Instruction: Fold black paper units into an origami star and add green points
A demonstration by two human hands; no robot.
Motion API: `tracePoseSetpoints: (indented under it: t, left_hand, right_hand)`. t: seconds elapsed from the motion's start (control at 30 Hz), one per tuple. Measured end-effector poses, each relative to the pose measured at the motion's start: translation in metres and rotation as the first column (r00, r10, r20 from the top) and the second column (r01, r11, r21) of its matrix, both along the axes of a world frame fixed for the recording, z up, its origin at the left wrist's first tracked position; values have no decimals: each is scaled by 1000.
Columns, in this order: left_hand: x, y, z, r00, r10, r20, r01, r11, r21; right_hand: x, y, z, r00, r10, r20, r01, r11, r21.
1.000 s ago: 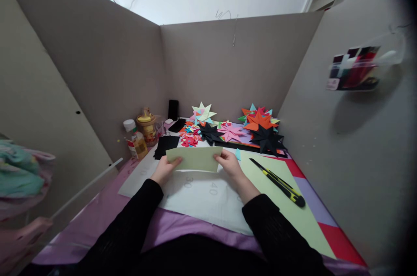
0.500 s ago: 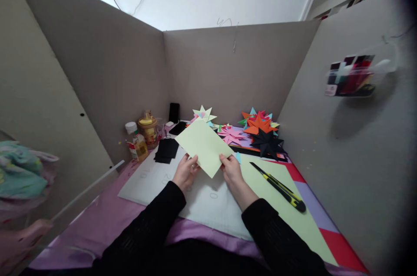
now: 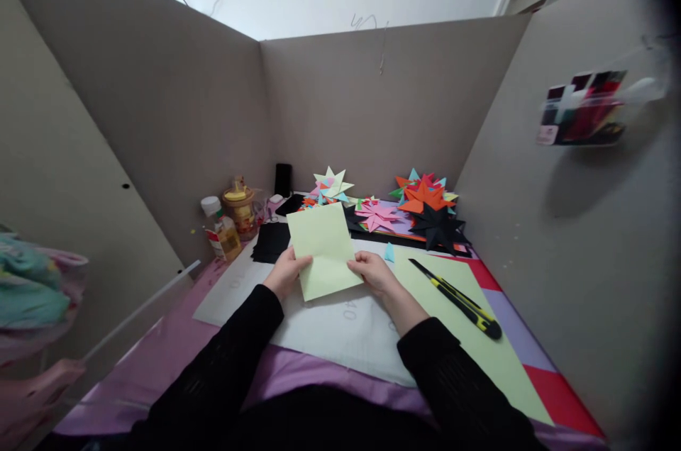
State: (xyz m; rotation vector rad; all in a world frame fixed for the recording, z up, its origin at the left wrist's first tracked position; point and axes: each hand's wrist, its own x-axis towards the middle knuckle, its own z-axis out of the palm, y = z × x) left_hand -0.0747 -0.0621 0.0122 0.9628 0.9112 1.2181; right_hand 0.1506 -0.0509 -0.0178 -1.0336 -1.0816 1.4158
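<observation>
Between my hands is a pale green rectangular sheet of paper (image 3: pixel 323 249), tilted a little and raised above the desk. My left hand (image 3: pixel 286 272) pinches its lower left edge with the thumb on top. On the opposite side, my right hand (image 3: pixel 375 271) grips the lower right edge the same way. Below the paper lies a white sheet (image 3: pixel 324 337) with pencilled numbers. To the right, a black and yellow utility knife (image 3: pixel 457 301) rests on a larger pale green sheet (image 3: pixel 511 373).
Folded paper stars in orange (image 3: pixel 424 197), black (image 3: pixel 439 226), pink (image 3: pixel 377 215) and pale green (image 3: pixel 333 183) lie at the back. Black paper pieces (image 3: pixel 270 244), a glue bottle (image 3: pixel 222 232) and a yellow-lidded jar (image 3: pixel 241 212) stand or lie left. Grey panels (image 3: pixel 394 103) enclose the desk.
The pale green paper has been turned from a diamond-like angle to nearly upright. My left hand has shifted slightly left, and both hands still hold the paper.
</observation>
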Motion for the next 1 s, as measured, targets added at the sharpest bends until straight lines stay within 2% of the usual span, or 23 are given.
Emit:
tracePoseSetpoints:
  t: [0.13, 0.3, 0.43, 0.53, 0.73, 0.87, 1.0]
  left_hand:
    - [5, -4, -10, 997, -69, 39, 69, 997, -21]
    - [7, -7, -19, 995, -74, 67, 76, 997, -25]
    - [2, -7, -15, 993, -87, 79, 90, 995, -32]
    - [-3, -7, -12, 993, -75, 94, 78, 996, -35]
    - [-4, -10, -6, 986, -130, 100, 137, 988, -66]
    - [-2, -16, -2, 980, -171, 98, 179, 981, -70]
    - [-8, -20, 0, 996, -75, 50, 72, 996, 59]
  right_hand:
    - [-3, -4, 1, 999, -23, 40, 22, 999, 41]
    - [-3, -6, 0, 997, -4, 72, -1, 998, 66]
    - [-2, -6, 1, 998, -13, 61, 6, 993, 119]
    - [2, -5, 5, 997, -41, 63, 27, 977, 214]
    - [6, -12, 14, 984, 47, 171, -109, 921, 374]
    - [6, -13, 16, 977, 36, 212, -122, 905, 408]
    - [11, -10, 16, 983, -39, 181, -42, 904, 425]
